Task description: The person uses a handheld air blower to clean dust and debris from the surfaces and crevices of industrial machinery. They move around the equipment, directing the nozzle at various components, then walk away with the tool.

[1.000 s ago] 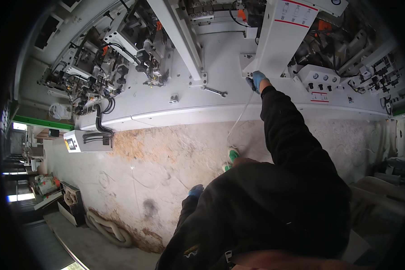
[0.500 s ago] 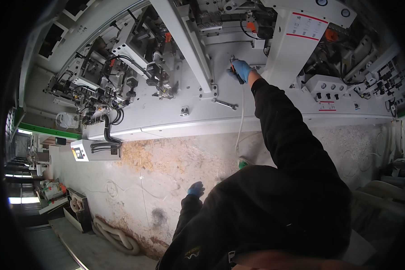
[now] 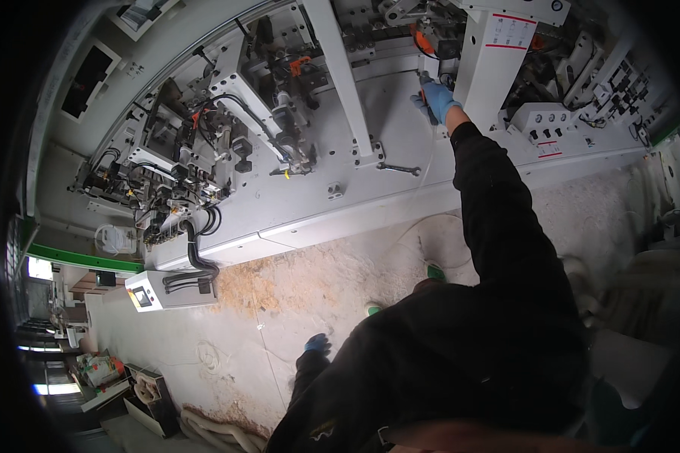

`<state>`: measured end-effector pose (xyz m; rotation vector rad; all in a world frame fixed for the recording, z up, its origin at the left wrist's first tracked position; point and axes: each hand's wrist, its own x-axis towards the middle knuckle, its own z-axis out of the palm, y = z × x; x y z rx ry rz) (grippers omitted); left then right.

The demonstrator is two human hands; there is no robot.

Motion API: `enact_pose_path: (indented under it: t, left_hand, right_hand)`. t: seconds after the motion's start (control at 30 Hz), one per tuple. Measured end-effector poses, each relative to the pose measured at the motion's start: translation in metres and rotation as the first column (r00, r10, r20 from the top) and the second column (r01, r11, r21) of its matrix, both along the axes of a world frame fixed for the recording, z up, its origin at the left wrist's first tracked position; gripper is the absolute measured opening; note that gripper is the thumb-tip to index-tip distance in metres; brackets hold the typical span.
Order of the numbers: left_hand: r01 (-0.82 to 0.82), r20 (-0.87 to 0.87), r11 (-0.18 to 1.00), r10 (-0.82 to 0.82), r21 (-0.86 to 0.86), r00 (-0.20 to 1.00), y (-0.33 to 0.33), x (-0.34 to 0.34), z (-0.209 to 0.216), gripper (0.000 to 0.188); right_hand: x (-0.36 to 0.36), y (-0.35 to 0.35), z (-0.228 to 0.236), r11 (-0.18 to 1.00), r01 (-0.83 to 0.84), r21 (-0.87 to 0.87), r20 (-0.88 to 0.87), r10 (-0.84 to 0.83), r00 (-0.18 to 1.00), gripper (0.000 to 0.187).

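Head view: right hand [image 3: 440, 100], grip snug around handheld tool [image 3: 425, 78]; left hand [image 3: 317, 344], grip apart.

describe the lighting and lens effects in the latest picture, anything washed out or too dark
Head view: black vignetting fills the corners, and the fisheye bows the front edge of the machine bed; head view: the bright patch at far left looks washed out, while the black jacket shows little detail; head view: the tool in the right hand is too small to read well.
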<state>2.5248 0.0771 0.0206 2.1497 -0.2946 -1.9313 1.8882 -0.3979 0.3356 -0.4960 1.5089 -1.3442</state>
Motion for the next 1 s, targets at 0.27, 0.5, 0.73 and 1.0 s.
enact_pose_path:
  t: [0.27,0.5,0.73,1.0]
  left_hand:
    - [0.056,0.063,0.997,-0.060,0.056,0.996,-0.009,0.041,0.032,0.039]
    - [0.033,-0.075,0.996,-0.039,-0.079,0.996,-0.008,-0.024,0.000,0.030]
    - [-0.105,-0.041,0.988,0.101,-0.114,0.994,-0.005,-0.057,0.008,0.028]
    - [-0.276,-0.051,0.948,0.271,-0.160,0.961,0.036,-0.062,0.026,0.027]
  right_hand:
    - [0.006,-0.012,0.095,0.937,0.063,-0.345,-0.151,-0.122,0.981,0.040]
    - [0.077,0.036,-0.020,0.781,-0.624,0.033,-0.436,0.573,0.694,0.031]
    - [0.220,0.162,-0.202,0.685,-0.617,0.387,0.261,0.561,0.786,0.051]
    - [0.225,0.079,-0.184,0.799,-0.472,0.372,0.104,0.470,0.877,0.045]
